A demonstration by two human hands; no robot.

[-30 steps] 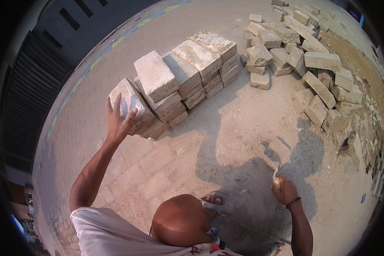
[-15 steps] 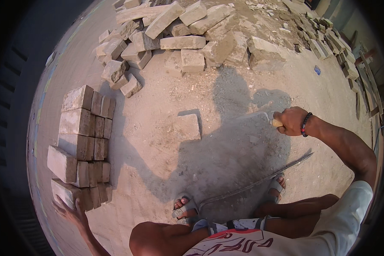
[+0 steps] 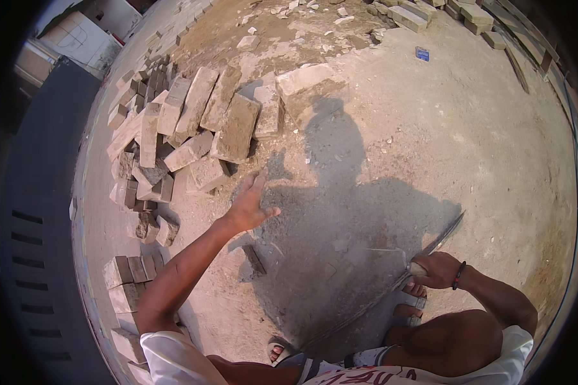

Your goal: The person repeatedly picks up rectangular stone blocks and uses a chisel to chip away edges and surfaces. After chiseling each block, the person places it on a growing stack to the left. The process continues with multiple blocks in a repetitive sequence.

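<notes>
My left hand [image 3: 250, 206] is stretched forward, fingers apart and nothing in them, over the ground near a heap of pale paving blocks. The nearest large block [image 3: 235, 129] leans on the heap just beyond my fingertips. To the right, my right hand [image 3: 437, 269] grips a trowel by its wooden handle [image 3: 418, 269]; its blade points left, low over the shaded ground and hard to make out. A single block [image 3: 253, 260] lies below my left forearm. At the left, my arm partly hides a neat stack of blocks [image 3: 123, 298].
A long thin dark strip [image 3: 359, 308] lies across the ground by my sandalled feet. More blocks [image 3: 408, 18] are piled at the far right. A small blue packet [image 3: 422, 54] lies on the sand. A dark slotted wall [image 3: 32, 212] runs along the left.
My left hand has left the stack at the left and swung forward to the heap. My right hand and trowel have come lower in the picture. The view has shifted too.
</notes>
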